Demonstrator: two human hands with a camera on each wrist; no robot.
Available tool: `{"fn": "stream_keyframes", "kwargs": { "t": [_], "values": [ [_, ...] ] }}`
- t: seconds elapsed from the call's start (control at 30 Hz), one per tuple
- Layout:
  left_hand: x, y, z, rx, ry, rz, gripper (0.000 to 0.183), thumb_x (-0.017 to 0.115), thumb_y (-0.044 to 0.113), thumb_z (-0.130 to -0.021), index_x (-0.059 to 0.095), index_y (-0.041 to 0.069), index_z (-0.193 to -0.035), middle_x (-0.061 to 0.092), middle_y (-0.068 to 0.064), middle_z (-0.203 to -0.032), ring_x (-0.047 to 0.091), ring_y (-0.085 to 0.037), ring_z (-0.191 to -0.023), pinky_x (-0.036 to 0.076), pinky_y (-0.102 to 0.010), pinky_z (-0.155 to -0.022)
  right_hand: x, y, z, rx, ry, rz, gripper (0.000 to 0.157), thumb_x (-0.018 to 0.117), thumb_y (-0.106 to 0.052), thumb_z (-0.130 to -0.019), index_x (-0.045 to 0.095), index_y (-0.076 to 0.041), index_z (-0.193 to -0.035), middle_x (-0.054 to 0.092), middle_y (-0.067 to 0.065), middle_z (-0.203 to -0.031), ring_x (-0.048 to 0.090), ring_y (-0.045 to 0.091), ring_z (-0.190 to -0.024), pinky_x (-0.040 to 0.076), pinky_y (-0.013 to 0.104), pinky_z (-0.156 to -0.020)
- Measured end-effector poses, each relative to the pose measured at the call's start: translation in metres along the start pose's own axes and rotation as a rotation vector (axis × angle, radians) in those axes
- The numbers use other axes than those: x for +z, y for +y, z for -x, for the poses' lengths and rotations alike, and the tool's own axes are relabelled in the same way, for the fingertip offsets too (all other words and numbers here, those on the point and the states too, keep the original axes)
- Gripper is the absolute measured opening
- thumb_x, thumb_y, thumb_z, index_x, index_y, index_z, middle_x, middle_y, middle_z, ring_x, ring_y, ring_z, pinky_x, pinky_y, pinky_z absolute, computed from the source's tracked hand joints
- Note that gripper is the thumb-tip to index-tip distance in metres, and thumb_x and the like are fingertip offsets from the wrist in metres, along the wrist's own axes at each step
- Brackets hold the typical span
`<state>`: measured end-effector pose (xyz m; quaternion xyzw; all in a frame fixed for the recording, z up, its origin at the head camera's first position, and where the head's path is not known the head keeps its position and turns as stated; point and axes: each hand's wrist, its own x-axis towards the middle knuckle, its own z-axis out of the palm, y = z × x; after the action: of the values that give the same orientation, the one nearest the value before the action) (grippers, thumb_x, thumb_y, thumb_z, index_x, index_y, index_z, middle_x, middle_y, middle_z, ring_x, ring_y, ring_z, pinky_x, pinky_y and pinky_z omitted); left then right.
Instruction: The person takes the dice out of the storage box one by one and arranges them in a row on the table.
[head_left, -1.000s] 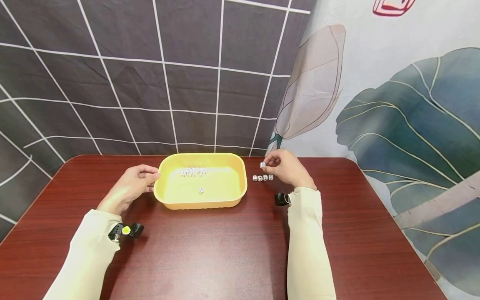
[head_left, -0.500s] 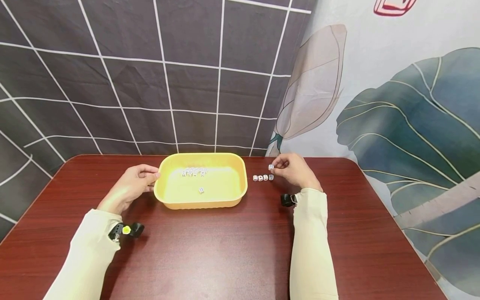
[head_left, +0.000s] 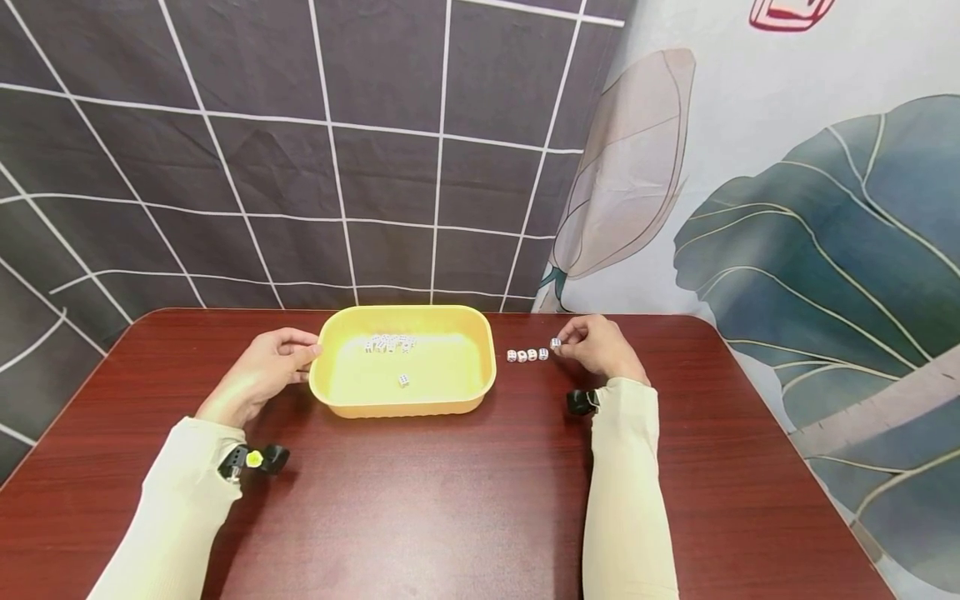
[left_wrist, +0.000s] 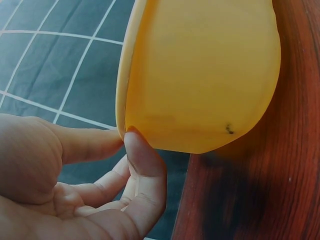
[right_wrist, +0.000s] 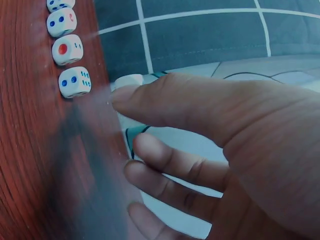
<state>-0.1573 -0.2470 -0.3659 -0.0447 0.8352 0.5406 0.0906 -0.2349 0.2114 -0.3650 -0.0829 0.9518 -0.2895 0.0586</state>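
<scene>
My left hand pinches the left end of a yellow plastic basin between thumb and fingers; the left wrist view shows the fingertips gripping its rim. In the basin lie a cluster of white dice and, nearer the front, a lone die. My right hand holds another die between thumb and fingertip, just off the right end of a short row of dice on the table. In the right wrist view the thumb hides most of that held die.
The reddish-brown wooden table ends at the back against a dark cloth with white grid lines. A pale curtain with a leaf print hangs at the right. Each wrist wears a small black camera.
My right hand has moved right and lowered, carrying its die from above the row to beside its right end. My left hand stays on the basin.
</scene>
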Motion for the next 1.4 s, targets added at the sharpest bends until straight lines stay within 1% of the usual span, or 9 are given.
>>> {"fn": "stream_keyframes", "kwargs": {
  "t": [0.1, 0.27, 0.43, 0.6, 0.77, 1.0, 1.23, 1.4],
  "values": [
    [0.000, 0.000, 0.000, 0.000, -0.001, 0.002, 0.042, 0.053, 0.015, -0.106, 0.047, -0.014, -0.135, 0.067, -0.007, -0.106, 0.062, -0.002, -0.079, 0.058, -0.018, -0.073, 0.002, 0.003, -0.001, 0.027, -0.012, 0.003, 0.007, 0.075, -0.011, -0.088, 0.075, -0.007, -0.094, 0.068, 0.005, -0.080, 0.055, 0.020, -0.077, 0.043, 0.030, -0.067],
    [0.001, 0.001, 0.000, 0.007, -0.004, 0.004, 0.042, 0.053, 0.015, -0.106, 0.047, -0.013, -0.135, 0.067, -0.008, -0.107, 0.063, -0.003, -0.079, 0.058, -0.018, -0.073, 0.008, 0.008, -0.003, 0.060, -0.035, 0.007, 0.009, 0.076, -0.010, -0.087, 0.076, -0.006, -0.095, 0.068, 0.002, -0.078, 0.054, 0.019, -0.076, 0.042, 0.029, -0.068],
    [0.000, 0.001, 0.000, 0.013, -0.004, 0.004, 0.042, 0.053, 0.015, -0.106, 0.047, -0.014, -0.135, 0.068, -0.010, -0.108, 0.062, -0.002, -0.079, 0.058, -0.018, -0.073, 0.012, 0.009, -0.007, 0.067, -0.036, 0.002, 0.009, 0.076, -0.008, -0.086, 0.076, -0.005, -0.095, 0.066, 0.002, -0.077, 0.053, 0.018, -0.074, 0.042, 0.028, -0.067],
    [0.000, 0.001, -0.001, 0.015, -0.002, 0.016, 0.041, 0.053, 0.014, -0.106, 0.047, -0.014, -0.135, 0.067, -0.005, -0.103, 0.062, -0.002, -0.078, 0.058, -0.018, -0.072, 0.015, 0.007, -0.008, 0.079, -0.047, 0.004, 0.009, 0.075, -0.009, -0.086, 0.076, -0.005, -0.095, 0.065, 0.002, -0.077, 0.053, 0.017, -0.074, 0.043, 0.027, -0.067],
    [0.000, -0.001, -0.001, 0.011, -0.004, 0.024, 0.041, 0.053, 0.014, -0.106, 0.047, -0.014, -0.135, 0.067, -0.002, -0.101, 0.063, -0.002, -0.077, 0.058, -0.018, -0.072, 0.017, 0.003, -0.009, 0.063, -0.058, 0.005, 0.008, 0.076, -0.008, -0.086, 0.076, -0.005, -0.094, 0.066, 0.002, -0.076, 0.054, 0.017, -0.073, 0.043, 0.027, -0.066],
    [0.000, -0.001, -0.002, 0.000, -0.001, 0.013, 0.042, 0.053, 0.016, -0.106, 0.047, -0.014, -0.135, 0.066, -0.007, -0.106, 0.062, -0.001, -0.079, 0.058, -0.018, -0.073, 0.019, 0.001, -0.011, 0.032, -0.064, 0.003, 0.008, 0.078, -0.007, -0.084, 0.076, -0.007, -0.091, 0.065, 0.000, -0.074, 0.053, 0.015, -0.070, 0.042, 0.026, -0.064],
    [0.000, -0.001, -0.002, -0.001, 0.001, 0.006, 0.042, 0.053, 0.016, -0.106, 0.047, -0.014, -0.136, 0.066, -0.010, -0.108, 0.062, -0.001, -0.080, 0.058, -0.018, -0.073, 0.021, -0.002, -0.012, 0.032, -0.076, 0.008, 0.008, 0.079, -0.008, -0.084, 0.077, -0.008, -0.092, 0.063, -0.001, -0.073, 0.052, 0.015, -0.071, 0.041, 0.026, -0.064],
    [0.000, -0.001, -0.002, -0.004, 0.001, 0.012, 0.042, 0.053, 0.015, -0.106, 0.047, -0.014, -0.136, 0.067, -0.011, -0.108, 0.063, -0.001, -0.079, 0.058, -0.018, -0.073, 0.020, -0.005, -0.011, 0.037, -0.081, 0.026, 0.012, 0.081, -0.010, -0.083, 0.077, -0.008, -0.094, 0.064, 0.001, -0.075, 0.053, 0.015, -0.071, 0.042, 0.027, -0.065]
  ]
}}
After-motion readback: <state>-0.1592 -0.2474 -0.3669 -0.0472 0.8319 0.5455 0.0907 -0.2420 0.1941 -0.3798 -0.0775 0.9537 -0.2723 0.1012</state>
